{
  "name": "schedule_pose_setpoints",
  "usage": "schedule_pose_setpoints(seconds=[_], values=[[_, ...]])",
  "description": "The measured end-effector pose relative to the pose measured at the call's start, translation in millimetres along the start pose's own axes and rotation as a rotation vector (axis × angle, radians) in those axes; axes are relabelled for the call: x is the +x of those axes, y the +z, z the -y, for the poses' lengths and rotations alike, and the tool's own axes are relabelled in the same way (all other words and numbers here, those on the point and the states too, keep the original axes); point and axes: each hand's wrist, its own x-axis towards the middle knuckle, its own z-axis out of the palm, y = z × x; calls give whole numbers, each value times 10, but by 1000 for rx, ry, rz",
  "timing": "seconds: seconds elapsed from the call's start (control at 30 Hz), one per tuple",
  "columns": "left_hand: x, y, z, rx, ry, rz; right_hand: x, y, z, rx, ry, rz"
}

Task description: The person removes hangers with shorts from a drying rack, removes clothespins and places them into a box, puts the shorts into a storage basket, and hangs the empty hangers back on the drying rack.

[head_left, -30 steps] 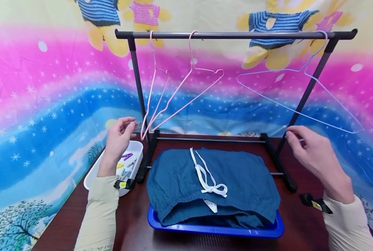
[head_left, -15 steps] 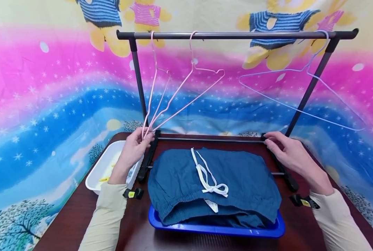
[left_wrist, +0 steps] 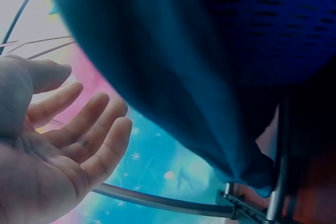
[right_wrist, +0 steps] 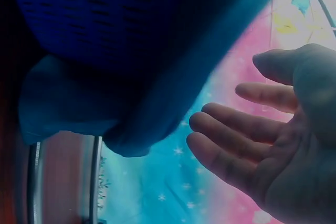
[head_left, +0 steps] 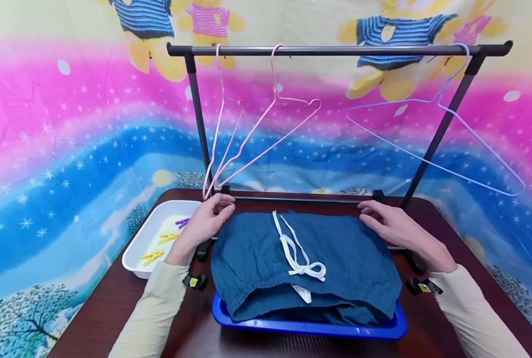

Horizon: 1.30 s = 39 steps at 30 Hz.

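Note:
A pair of dark teal drawstring pants (head_left: pixel 248 248) with a white tied cord and a gathered waistband lies bunched over a blue basket (head_left: pixel 310 329). Whether they are short or long cannot be seen. My left hand (head_left: pixel 203 221) is beside their far left corner, fingers loosely bent, holding nothing. At the far right corner my right hand (head_left: pixel 393 226) hovers in a similar pose, also holding nothing. Both wrist views show gaps between the fingers of each hand and the hanging cloth (left_wrist: pixel 173 77). The basket's perforated side (right_wrist: pixel 100 19) shows behind the cloth in the right wrist view.
Behind the basket stands a dark metal rack (head_left: pixel 337 50). Two pink hangers (head_left: pixel 266 149) hang at its left and a lilac hanger (head_left: pixel 427 161) at its right. A white tray (head_left: pixel 133 248) on the left holds several clothespins (head_left: pixel 168 237).
My hands have come inward and lower, toward the far corners of the pants. The left passed the lower ends of the pink hangers. The lilac hanger has swung slightly.

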Motion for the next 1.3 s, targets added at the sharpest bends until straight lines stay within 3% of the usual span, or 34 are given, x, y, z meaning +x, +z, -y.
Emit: schedule_pose_setpoints(seconds=[0.17,0.53,0.87,1.07,1.3], values=[[19,51,63,55,-26,55,5,69,-29,-23,2,52],[43,110,174,29,-174,153,12,167,-112,-26,-15,130],[83,164,275,57,-301,221,52,230,-179,-57,26,176],[88,177,261,94,-307,238,57,214,-199,-43,69,193],[100,190,230,143,-269,249,52,169,-186,-10,67,209]])
